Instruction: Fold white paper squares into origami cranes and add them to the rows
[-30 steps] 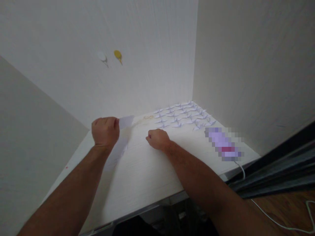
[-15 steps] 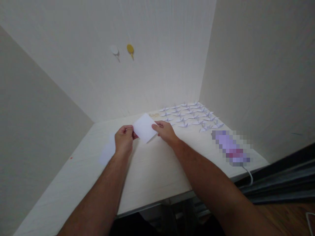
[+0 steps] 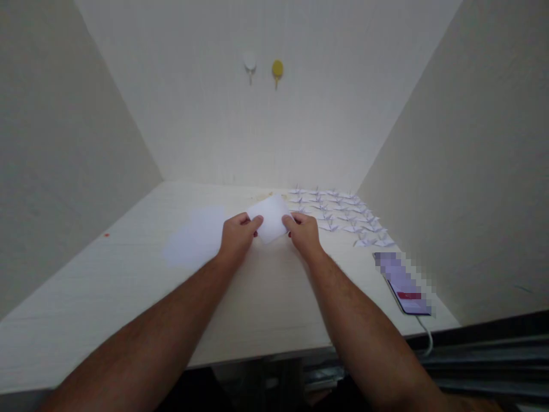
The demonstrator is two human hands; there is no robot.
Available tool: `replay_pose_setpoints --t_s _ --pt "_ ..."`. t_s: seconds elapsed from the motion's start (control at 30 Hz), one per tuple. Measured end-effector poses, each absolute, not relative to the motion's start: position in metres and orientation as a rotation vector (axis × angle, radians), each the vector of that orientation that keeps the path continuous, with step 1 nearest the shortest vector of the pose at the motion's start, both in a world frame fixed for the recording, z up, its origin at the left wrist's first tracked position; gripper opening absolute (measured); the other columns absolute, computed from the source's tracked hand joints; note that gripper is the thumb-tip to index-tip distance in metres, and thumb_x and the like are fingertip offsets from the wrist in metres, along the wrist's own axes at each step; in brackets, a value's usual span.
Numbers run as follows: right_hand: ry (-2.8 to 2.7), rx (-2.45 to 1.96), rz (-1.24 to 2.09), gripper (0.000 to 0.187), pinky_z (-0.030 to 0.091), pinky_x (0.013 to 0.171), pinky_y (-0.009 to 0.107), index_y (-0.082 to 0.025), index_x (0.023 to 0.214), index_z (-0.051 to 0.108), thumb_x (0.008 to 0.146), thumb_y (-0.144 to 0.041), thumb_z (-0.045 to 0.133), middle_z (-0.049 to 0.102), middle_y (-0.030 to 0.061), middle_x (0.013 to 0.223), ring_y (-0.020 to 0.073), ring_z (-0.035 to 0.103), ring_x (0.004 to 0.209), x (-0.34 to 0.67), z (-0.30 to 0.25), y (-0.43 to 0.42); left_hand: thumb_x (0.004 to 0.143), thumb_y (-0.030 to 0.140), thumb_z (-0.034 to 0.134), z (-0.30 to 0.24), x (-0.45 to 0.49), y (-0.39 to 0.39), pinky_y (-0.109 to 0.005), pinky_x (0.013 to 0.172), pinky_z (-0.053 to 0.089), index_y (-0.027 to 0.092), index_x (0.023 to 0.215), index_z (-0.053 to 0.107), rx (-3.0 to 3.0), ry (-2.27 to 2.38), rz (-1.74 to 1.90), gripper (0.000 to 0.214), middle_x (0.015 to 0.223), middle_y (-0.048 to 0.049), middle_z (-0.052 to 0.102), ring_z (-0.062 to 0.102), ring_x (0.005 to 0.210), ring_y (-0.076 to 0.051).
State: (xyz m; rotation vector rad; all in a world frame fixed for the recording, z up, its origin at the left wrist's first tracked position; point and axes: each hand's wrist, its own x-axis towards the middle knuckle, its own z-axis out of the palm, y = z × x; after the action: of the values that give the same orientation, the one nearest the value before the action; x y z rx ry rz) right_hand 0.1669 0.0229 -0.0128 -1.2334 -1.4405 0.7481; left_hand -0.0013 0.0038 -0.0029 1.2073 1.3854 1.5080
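Note:
A small white square of paper [image 3: 271, 222] is held up over the table between my two hands, one corner pointing roughly toward me. My left hand [image 3: 239, 232] pinches its left side, the thumb lying on top and the fingers underneath. On the right side, my right hand [image 3: 303, 230] grips it the same way. No fold can be made out on the paper's upper face. Just beyond and right of my right hand, several folded white paper cranes [image 3: 328, 222] stand in rows on the table.
White paper [image 3: 195, 236] lies on the pale table [image 3: 257, 309] left of my hands. A phone [image 3: 403, 286], its screen blurred, rests at the right edge with a white cable [image 3: 426, 337]. White [image 3: 250, 61] and yellow [image 3: 277, 68] hooks hang on the back wall; side walls flank the table.
My view has swung left and levelled. My left hand's thumb has come onto the paper's top face, and the paper has turned and tilted slightly between both hands.

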Motion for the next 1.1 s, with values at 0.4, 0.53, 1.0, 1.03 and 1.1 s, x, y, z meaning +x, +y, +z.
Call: replay_pose_setpoints --t_s 0.4,0.53,1.0,1.03,1.1 --pt "-1.241 -0.860 1.007 0.037 0.053 0.085 0.034 -0.020 0.106 0.077 0.083 -0.044 0.060 0.076 0.0037 0.103 0.0207 0.069 0.094 0.155 -0.004 0.010 0.075 0.031 0.067 0.011 -0.004 -0.003 -0.024 0.049 0.034 0.018 0.059 0.062 1.224 1.560 1.501 0.022 0.050 0.0022 0.056 0.047 0.046 -0.010" --pt "-1.075 -0.835 1.136 0.032 0.054 0.088 0.038 -0.020 0.097 0.079 0.076 -0.041 0.067 0.077 0.0059 0.103 0.0227 0.069 0.097 0.155 -0.005 0.014 0.075 0.031 0.068 0.008 -0.006 0.000 -0.025 0.049 0.035 0.018 0.057 0.064 1.232 1.516 1.550 0.022 0.050 0.0015 0.057 0.048 0.046 -0.011" --pt "-1.209 -0.899 1.075 0.026 0.054 0.085 0.035 -0.021 0.092 0.074 0.069 -0.033 0.076 0.076 0.0051 0.101 0.0194 0.068 0.091 0.157 -0.002 0.012 0.074 0.033 0.068 0.006 0.000 -0.002 -0.025 0.052 0.040 0.018 0.060 0.066 1.335 1.368 1.519 0.021 0.052 -0.0005 0.061 0.055 0.050 -0.014" --pt "-1.215 -0.907 1.066 0.029 0.054 0.083 0.035 -0.020 0.092 0.073 0.068 -0.033 0.077 0.075 0.0049 0.097 0.0187 0.068 0.089 0.156 -0.003 0.012 0.074 0.033 0.068 0.006 0.001 -0.002 -0.025 0.051 0.040 0.018 0.060 0.066 1.349 1.354 1.514 0.021 0.052 -0.0004 0.061 0.055 0.050 -0.014" --pt "-1.204 -0.931 1.062 0.036 0.054 0.082 0.034 -0.020 0.097 0.069 0.065 -0.034 0.079 0.074 0.0049 0.096 0.0184 0.067 0.088 0.155 -0.004 0.013 0.073 0.032 0.068 0.007 0.002 -0.004 -0.025 0.051 0.040 0.018 0.058 0.065 1.351 1.320 1.492 0.021 0.052 -0.0005 0.061 0.054 0.049 -0.013"
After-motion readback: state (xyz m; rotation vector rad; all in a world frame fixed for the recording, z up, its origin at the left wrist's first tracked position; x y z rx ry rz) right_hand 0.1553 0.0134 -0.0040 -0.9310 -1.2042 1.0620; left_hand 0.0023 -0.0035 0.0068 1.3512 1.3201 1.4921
